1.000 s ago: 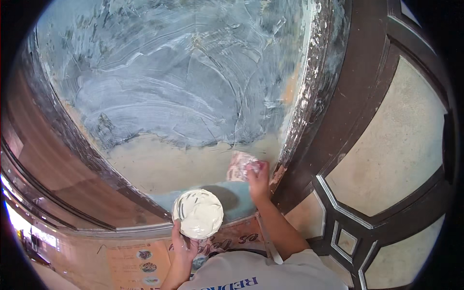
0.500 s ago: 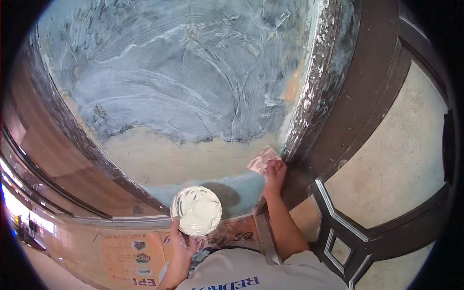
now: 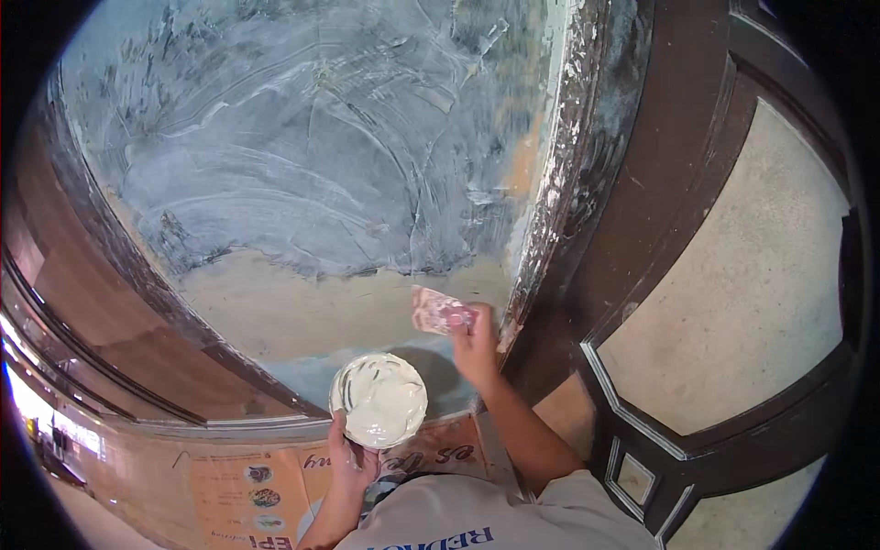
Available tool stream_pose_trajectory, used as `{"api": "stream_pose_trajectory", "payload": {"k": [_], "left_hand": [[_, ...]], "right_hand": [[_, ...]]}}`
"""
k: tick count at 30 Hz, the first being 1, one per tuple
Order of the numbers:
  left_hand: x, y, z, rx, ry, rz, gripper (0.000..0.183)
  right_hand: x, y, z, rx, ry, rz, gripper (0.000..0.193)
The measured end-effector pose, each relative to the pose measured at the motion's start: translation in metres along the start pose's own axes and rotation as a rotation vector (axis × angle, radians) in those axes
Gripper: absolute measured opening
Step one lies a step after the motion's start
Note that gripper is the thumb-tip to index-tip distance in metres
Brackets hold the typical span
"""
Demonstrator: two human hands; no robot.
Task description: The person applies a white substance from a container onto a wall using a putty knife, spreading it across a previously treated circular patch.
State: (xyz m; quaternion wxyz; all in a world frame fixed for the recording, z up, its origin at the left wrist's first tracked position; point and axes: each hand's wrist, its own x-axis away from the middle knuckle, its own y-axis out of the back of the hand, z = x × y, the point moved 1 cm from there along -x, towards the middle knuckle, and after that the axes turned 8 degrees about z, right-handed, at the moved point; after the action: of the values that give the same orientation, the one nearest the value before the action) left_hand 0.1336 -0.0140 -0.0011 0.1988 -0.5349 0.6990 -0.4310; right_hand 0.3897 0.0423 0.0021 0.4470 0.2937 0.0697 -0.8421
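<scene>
Low before the panel (image 3: 275, 197), just over its pale band (image 3: 293, 302), I've got the spreader (image 3: 433, 312), a flat pinkish blade smeared with white. Right hand (image 3: 475, 346) has it: fingers closed on the edge nearest the wrist, blade pointing left. Is it touching the surface? I can't tell from up here.

It looks thin and light to me, probably with a little bend. I'd pinch it exactly there, thumb against fingers near the back edge, and leave the front edge free. Those smears could make it slick, so I'd want a firm pinch, not a hard one.

Down and left, there's the tub (image 3: 346, 379), round and tipped so I see right inside. White paste (image 3: 380, 420) lies in it, glossy, thick and soft by the look of it, with streaks up the wall. Left hand (image 3: 352, 466) holds the tub at its lower left, thumb up by the rim, the other fingers mostly hidden. I'd judge this the heavier piece; better a palm beneath than a rim pinch, as the weight may shift.

Further out, right of the panel, runs a flaking strip (image 3: 557, 174), then a dark door (image 3: 632, 229) with pale insets. Below the tub I've an orange sheet (image 3: 220, 486), and nearest me, the grey shirt (image 3: 440, 518).
</scene>
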Motion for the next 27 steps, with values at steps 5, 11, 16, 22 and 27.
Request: {"api": "stream_pose_trajectory", "payload": {"k": [5, 11, 16, 22, 27], "left_hand": [[0.002, 0.009, 0.002, 0.067, 0.009, -0.019, 0.056], [0.009, 0.015, -0.010, 0.061, -0.042, -0.013, 0.056], [0.003, 0.020, -0.025, 0.040, -0.109, -0.020, 0.053], [-0.012, 0.008, -0.034, 0.010, -0.113, 0.039, 0.050], [-0.014, 0.007, -0.046, 0.036, -0.112, 0.110, 0.045]], "right_hand": [[-0.023, -0.008, 0.010, 0.191, -0.079, 0.027, 0.025], [0.008, 0.011, -0.033, -0.482, -0.265, -0.383, 0.031], [0.017, 0.015, -0.021, -0.577, -0.287, -0.107, 0.029], [-0.008, 0.012, 0.056, -0.497, -0.294, 0.361, 0.031], [-0.009, 0.000, 0.048, -0.350, -0.383, 0.639, 0.036]]}}
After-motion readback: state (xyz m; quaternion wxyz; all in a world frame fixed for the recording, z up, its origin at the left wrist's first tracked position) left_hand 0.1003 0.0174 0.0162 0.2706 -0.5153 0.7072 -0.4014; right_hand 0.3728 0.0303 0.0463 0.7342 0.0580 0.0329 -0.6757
